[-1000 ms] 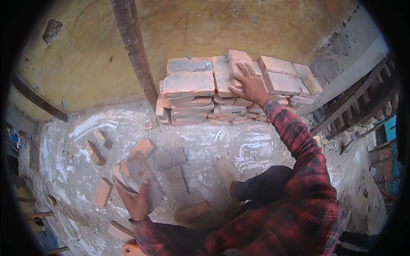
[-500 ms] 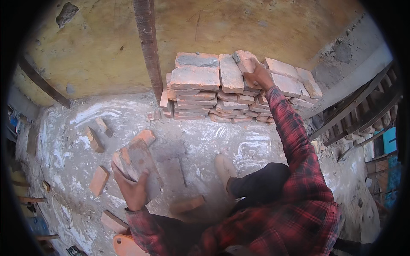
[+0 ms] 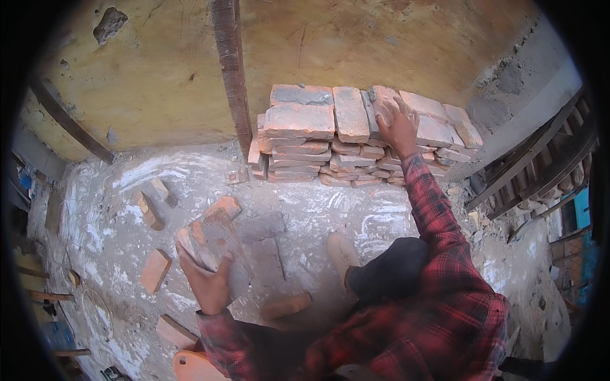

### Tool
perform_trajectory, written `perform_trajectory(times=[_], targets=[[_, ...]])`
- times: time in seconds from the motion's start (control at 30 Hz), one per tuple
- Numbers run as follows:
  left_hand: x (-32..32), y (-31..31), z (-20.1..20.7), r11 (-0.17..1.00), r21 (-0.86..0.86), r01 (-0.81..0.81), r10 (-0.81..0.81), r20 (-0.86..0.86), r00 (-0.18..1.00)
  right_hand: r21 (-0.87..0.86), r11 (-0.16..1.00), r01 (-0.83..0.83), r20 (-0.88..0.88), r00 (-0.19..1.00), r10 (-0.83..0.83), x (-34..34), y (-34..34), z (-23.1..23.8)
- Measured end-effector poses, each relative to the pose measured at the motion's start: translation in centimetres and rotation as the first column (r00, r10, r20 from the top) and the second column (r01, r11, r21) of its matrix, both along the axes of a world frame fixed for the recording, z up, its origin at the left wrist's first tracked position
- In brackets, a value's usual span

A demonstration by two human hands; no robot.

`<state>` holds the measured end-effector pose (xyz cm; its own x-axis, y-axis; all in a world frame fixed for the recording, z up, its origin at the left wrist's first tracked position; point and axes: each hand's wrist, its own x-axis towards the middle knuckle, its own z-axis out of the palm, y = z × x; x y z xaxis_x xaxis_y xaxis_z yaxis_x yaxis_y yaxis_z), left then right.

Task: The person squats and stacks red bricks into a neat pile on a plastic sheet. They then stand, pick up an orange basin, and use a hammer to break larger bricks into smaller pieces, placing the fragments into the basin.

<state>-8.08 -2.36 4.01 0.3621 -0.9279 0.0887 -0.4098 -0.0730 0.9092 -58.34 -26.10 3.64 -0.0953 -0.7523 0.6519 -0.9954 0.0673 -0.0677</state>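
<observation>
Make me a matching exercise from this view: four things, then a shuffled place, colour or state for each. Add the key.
1. Left hand
2. Right hand
3. Wooden post
4. Shoe

A. Pale beige
B. Touching a top brick on the stack
C. Rising along the yellow wall
D. Holding a loose brick away from the stack

Pairs: 1-D, 2-B, 3-C, 4-A

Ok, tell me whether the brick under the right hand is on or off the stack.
On: the brick lies atop the stack, the right hand over it. Whether it sits flush, I cannot tell.
</observation>
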Motion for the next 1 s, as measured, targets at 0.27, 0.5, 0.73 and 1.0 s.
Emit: perform_trajectory(times=[0.27,0.5,0.73,1.0], targets=[[-0.1,0.2,-0.6,0.999,0.041,0.012,-0.010,-0.053,0.999,0.025,0.998,0.050,-0.047,0.998,-0.049,0.7,0.1,-0.5],[-1.7,0.6,0.2,0.995,-0.027,0.099,-0.100,-0.445,0.890,-0.005,0.634,-0.773,0.533,0.534,0.656,15.5,7.8,0.4],[-9.1,-1.2,0.7,0.996,-0.069,0.065,-0.095,-0.741,0.665,-0.035,0.047,-0.998,0.999,-0.033,0.043,24.3,17.3,-2.0],[-20.8,-13.3,3.0,0.900,-0.284,0.331,-0.418,-0.777,0.470,-0.177,0.454,-0.873,0.979,-0.111,0.169,12.7,12.3,3.7]])
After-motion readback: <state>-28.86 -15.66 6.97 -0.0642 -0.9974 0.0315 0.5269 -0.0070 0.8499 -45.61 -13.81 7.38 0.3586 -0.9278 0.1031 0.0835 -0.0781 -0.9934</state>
